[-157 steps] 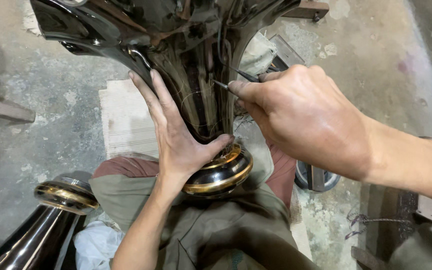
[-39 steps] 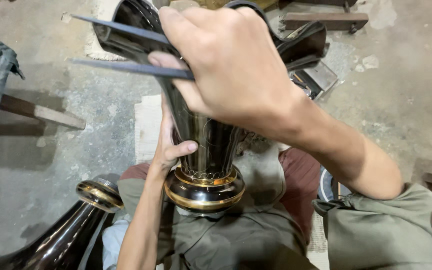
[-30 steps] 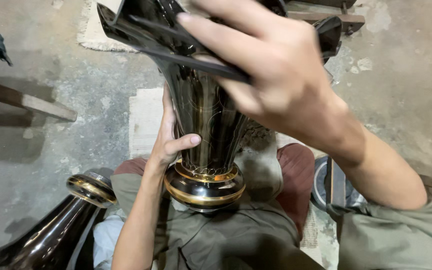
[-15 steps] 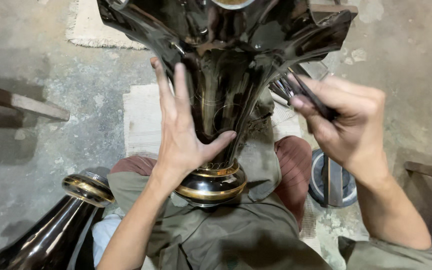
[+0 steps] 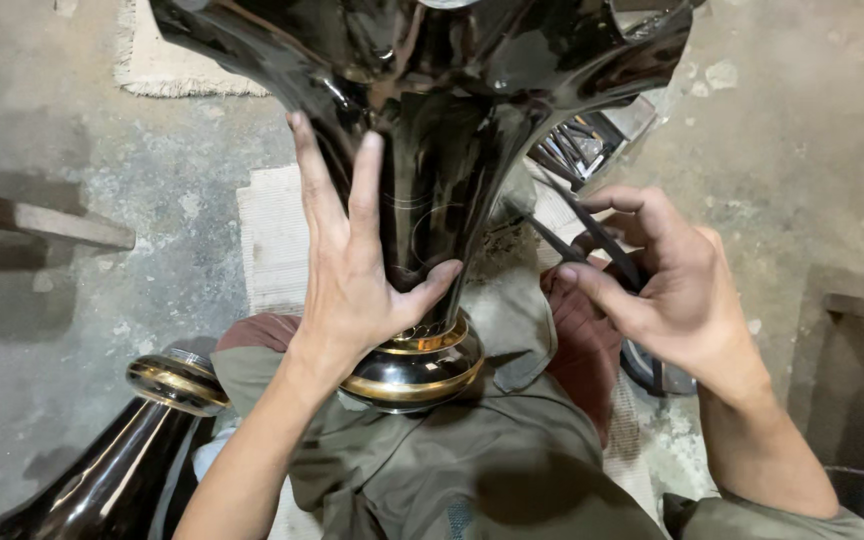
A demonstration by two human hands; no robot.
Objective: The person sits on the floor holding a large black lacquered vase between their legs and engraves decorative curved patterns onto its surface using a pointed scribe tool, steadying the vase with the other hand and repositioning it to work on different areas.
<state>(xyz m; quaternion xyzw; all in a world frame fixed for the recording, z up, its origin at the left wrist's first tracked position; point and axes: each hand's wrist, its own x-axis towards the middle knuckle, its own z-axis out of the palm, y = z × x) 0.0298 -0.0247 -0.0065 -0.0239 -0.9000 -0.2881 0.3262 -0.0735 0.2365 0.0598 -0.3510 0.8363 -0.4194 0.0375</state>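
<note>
A tall glossy black vase (image 5: 452, 130) with a gold-banded foot (image 5: 414, 370) rests on my lap, its flared wavy mouth toward the camera. My left hand (image 5: 357, 270) wraps the narrow neck, fingers spread up along the body and thumb hooked round the right side. My right hand (image 5: 667, 290) is to the right of the neck, apart from it, pinching two thin dark pointed metal tools (image 5: 582, 235) whose tips point up-left toward the vase. Faint scratched lines show on the neck (image 5: 422, 215).
A second black vase with a gold rim (image 5: 177, 383) lies at lower left. A pale mat (image 5: 274, 240) lies on the concrete floor behind the vase. A tray of tools (image 5: 582, 145) sits upper right, a round tin (image 5: 652, 370) by my right wrist, a wooden plank (image 5: 42, 222) at left.
My right hand, which was above the vase's mouth with the tools, has come down to the right side of the neck. My left hand spread its fingers higher along the vase.
</note>
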